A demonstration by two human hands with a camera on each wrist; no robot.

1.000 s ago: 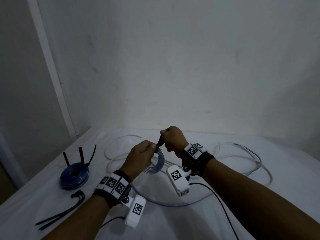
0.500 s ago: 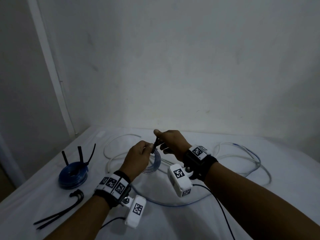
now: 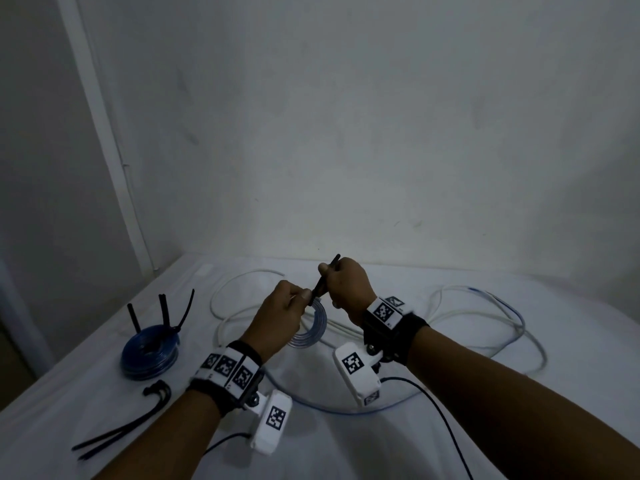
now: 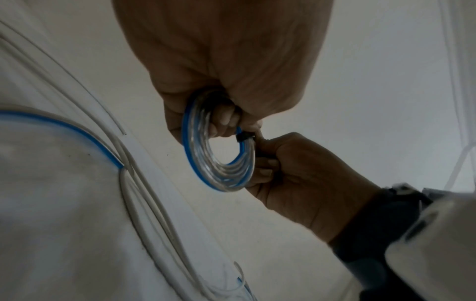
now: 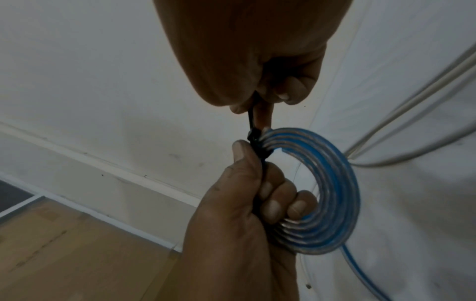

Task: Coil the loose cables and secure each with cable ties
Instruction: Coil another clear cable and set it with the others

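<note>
I'm cinching a black cable tie [image 5: 253, 124] round the small clear-and-blue coil [image 5: 332, 193], held up over the middle of the bench [image 3: 519, 445]. My left hand [image 3: 282, 315] is curling its fingers [image 5: 274, 203] round the coil beside the tie's head. My right hand [image 3: 348, 285] is pinching the tie's tail, pulling up and away. Next move, I judge: pull until snug. White cables [image 3: 485, 306] are lying uncoiled toward the far edge.

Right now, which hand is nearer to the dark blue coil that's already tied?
Left. The left hand grips the clear coil just right of the tied blue coil. The right hand pulls the black tie farther right.
</note>
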